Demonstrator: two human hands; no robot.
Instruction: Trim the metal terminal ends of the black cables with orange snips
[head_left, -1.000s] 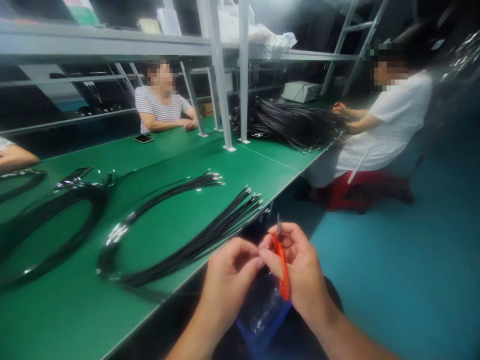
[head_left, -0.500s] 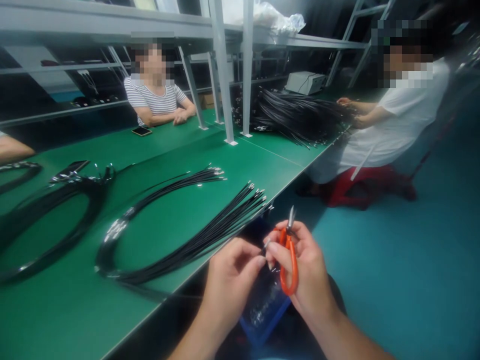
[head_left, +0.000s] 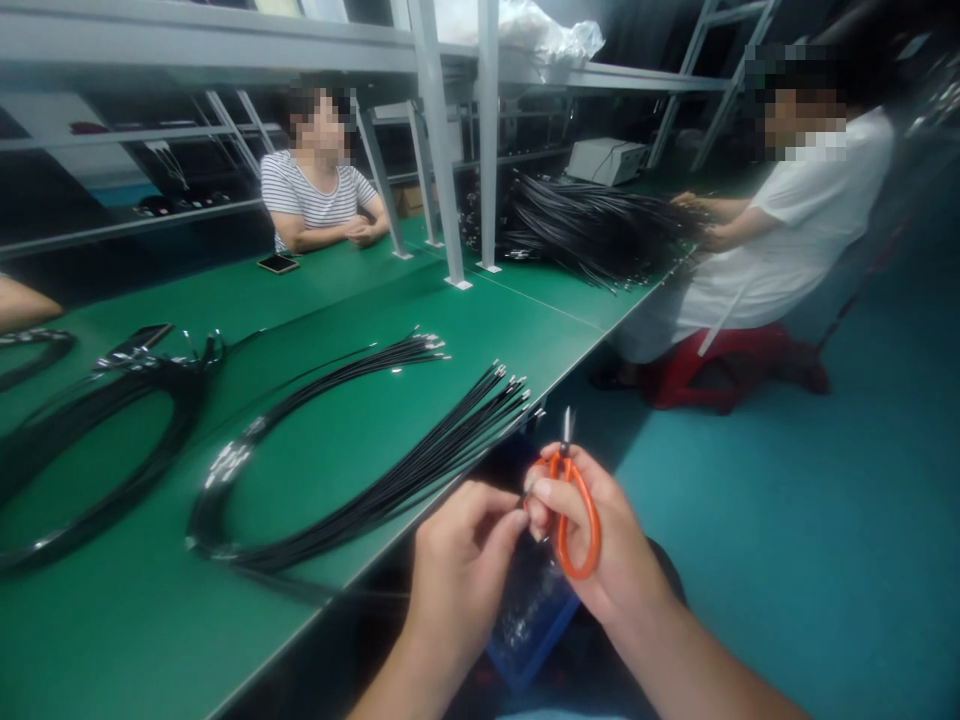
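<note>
My right hand (head_left: pixel 592 520) is closed around orange-handled scissors (head_left: pixel 581 530), whose metal tips point up. Its thumb and a finger also pinch toward the fingertips of my left hand (head_left: pixel 469 550). The left fingers are pressed together on a small dark piece, perhaps a cable end, mostly hidden between the fingers. Both hands are just off the table's front edge. Beside them on the green table (head_left: pixel 330 340) lies a curved bundle of black cables (head_left: pixel 360 510) with silvery ends. Below the hands is a blue bin (head_left: pixel 532 625) holding small shiny pieces.
More coiled cables (head_left: pixel 135 500) lie at left. A large cable pile (head_left: pixel 592 225) is at the back, near a person in white (head_left: pixel 802 230). Another person in stripes (head_left: pixel 319 205) leans on the table by a phone (head_left: pixel 278 263). Shelf posts (head_left: pixel 489 150) rise from the table.
The scissors in my right hand have turned slightly, with their tips now further left and more upright. The striped person's head has turned. The view has shifted a little.
</note>
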